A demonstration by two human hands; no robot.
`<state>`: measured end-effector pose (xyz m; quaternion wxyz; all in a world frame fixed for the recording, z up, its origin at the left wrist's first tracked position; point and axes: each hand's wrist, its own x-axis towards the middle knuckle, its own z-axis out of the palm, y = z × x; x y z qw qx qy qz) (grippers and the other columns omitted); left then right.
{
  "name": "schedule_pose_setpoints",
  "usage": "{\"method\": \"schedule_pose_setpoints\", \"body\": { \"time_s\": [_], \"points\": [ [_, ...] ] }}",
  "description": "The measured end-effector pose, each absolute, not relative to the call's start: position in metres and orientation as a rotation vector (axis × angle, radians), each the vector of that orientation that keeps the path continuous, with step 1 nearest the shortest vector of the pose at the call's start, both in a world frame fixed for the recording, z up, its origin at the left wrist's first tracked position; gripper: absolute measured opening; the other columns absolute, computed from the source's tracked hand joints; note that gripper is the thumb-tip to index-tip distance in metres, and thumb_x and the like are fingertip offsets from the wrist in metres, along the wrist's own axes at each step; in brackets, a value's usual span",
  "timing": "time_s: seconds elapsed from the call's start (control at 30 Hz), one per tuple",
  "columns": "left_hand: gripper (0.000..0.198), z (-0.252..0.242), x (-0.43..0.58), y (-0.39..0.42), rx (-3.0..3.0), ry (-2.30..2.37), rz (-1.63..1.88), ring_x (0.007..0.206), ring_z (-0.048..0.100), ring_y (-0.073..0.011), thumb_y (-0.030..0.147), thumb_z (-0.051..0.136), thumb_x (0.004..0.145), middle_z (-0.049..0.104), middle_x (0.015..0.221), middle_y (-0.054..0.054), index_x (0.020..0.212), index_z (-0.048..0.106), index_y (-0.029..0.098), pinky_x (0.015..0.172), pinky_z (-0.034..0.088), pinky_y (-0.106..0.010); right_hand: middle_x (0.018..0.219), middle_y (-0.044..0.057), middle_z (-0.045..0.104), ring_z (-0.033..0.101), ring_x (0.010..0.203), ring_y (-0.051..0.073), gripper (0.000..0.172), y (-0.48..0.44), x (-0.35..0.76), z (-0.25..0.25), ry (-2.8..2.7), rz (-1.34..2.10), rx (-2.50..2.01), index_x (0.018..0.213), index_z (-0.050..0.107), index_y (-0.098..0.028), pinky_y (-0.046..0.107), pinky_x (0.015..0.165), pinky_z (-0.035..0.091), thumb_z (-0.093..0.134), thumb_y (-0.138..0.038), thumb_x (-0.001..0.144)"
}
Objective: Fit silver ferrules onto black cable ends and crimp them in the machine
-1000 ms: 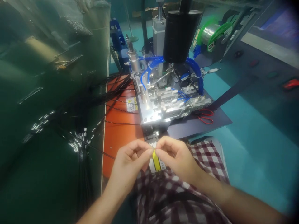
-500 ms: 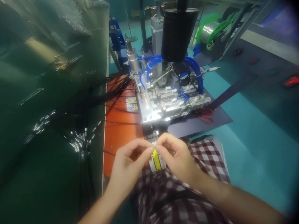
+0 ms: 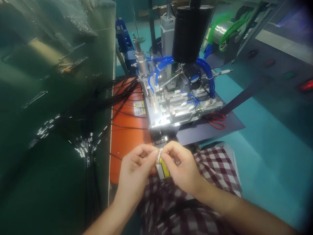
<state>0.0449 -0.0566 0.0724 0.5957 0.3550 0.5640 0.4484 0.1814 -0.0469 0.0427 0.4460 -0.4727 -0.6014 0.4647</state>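
My left hand is closed in a pinch, thumb against forefinger, in front of the machine. A thin black cable runs from the green bench into this hand. Close beside it, fingertips almost meeting, my right hand pinches too. What lies between its fingertips is too small to make out. Just behind and below the fingers shows a yellow and white label, partly covered by the right hand. The soldering machine with its blue air hoses stands right beyond both hands.
To the left, cables with bright metal ends lie bundled on the green bench. More black cables cross the orange board. A black cylinder hangs above the machine; a green wire spool and red scissors-like handles are at right.
The fingertips have parted slightly, and the right hand now covers more of the label's right side. Both hands stay pinched at the same place. The view has shifted a little.
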Motion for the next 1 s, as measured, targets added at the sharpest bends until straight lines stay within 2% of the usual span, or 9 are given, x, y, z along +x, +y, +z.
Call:
{"method": "schedule_pose_setpoints", "body": {
  "time_s": [0.1,0.23,0.43,0.67,1.0],
  "points": [
    [0.017,0.072,0.043,-0.055,0.861,1.337,0.990,0.040,0.029,-0.0010,0.032,0.070,0.079,0.049,0.053,0.007,0.072,0.065,0.016,0.041,0.031,-0.013,0.075,-0.001,0.060,0.052,0.060,0.011,0.002,-0.040,0.190,0.048,-1.484,1.230,-1.207,0.080,0.060,-0.019,0.025,0.059,0.043,0.060,-0.020,0.083],
    [0.019,0.073,0.043,-0.054,0.890,1.371,0.943,0.039,0.031,-0.0028,0.034,0.069,0.080,0.040,0.044,0.009,0.071,0.065,0.017,0.042,0.032,-0.014,0.069,-0.002,0.059,0.051,0.059,0.010,0.005,-0.034,0.193,0.053,-1.444,1.285,-1.202,0.077,0.062,-0.018,0.023,0.055,0.041,0.061,-0.020,0.081],
    [0.019,0.071,0.043,-0.054,0.913,1.394,0.905,0.041,0.037,-0.0050,0.035,0.069,0.079,0.047,0.047,0.006,0.071,0.065,0.017,0.042,0.034,-0.015,0.060,-0.005,0.053,0.047,0.052,0.009,0.007,-0.034,0.189,0.055,-1.245,1.529,-1.163,0.072,0.058,-0.017,0.021,0.049,0.037,0.059,-0.018,0.079],
    [0.021,0.070,0.041,-0.053,0.911,1.386,0.899,0.042,0.041,-0.0051,0.035,0.069,0.079,0.054,0.051,0.004,0.071,0.065,0.017,0.042,0.034,-0.016,0.060,-0.004,0.054,0.046,0.053,0.009,0.005,-0.033,0.190,0.055,-1.248,1.511,-1.176,0.072,0.060,-0.017,0.022,0.050,0.037,0.062,-0.019,0.076],
    [0.024,0.072,0.037,-0.051,0.849,1.288,0.874,0.043,0.033,-0.0015,0.034,0.069,0.079,0.054,0.059,0.003,0.068,0.063,0.014,0.044,0.028,-0.017,0.050,-0.008,0.045,0.038,0.043,0.006,0.012,-0.026,0.196,0.054,-1.198,1.807,-1.046,0.072,0.056,-0.017,0.020,0.044,0.033,0.059,-0.024,0.080]
  ]
}}
